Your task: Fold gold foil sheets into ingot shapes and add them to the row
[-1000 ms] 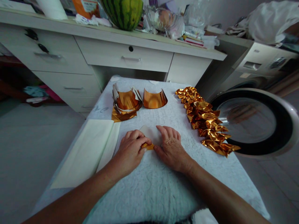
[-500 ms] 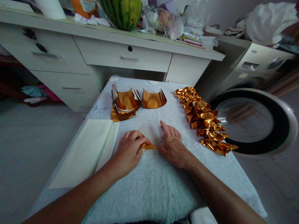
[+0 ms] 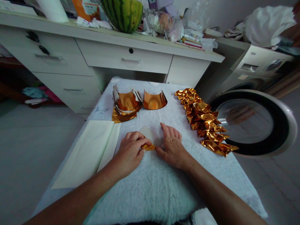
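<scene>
A pale sheet of paper (image 3: pixel 150 133) with a folded gold edge (image 3: pixel 150 147) lies on the cloth-covered table (image 3: pixel 150 193). My left hand (image 3: pixel 132 150) is closed, its thumb and fingers pinching the gold edge. My right hand (image 3: pixel 171 145) lies flat with its fingers spread, on the right side of the sheet, its thumb at the gold edge's right end. Beyond my hands stand a curled stack of gold sheets (image 3: pixel 126 101) and a single curled gold sheet (image 3: pixel 154 100). Folded gold pieces (image 3: pixel 206 122) form a row at the right.
Large cream sheets (image 3: pixel 86 150) lie at the table's left. Behind stands a white desk (image 3: pixel 126 61) bearing a watermelon (image 3: pixel 124 15), a glass bowl (image 3: pixel 161 23) and plastic bags. At the right, a washing machine's round door (image 3: pixel 253 122) hangs open beside the table edge.
My right thumb has moved slightly left along the gold edge, whose right tip now looks shorter. My left hand keeps its pinch. The view has shifted slightly.
</scene>
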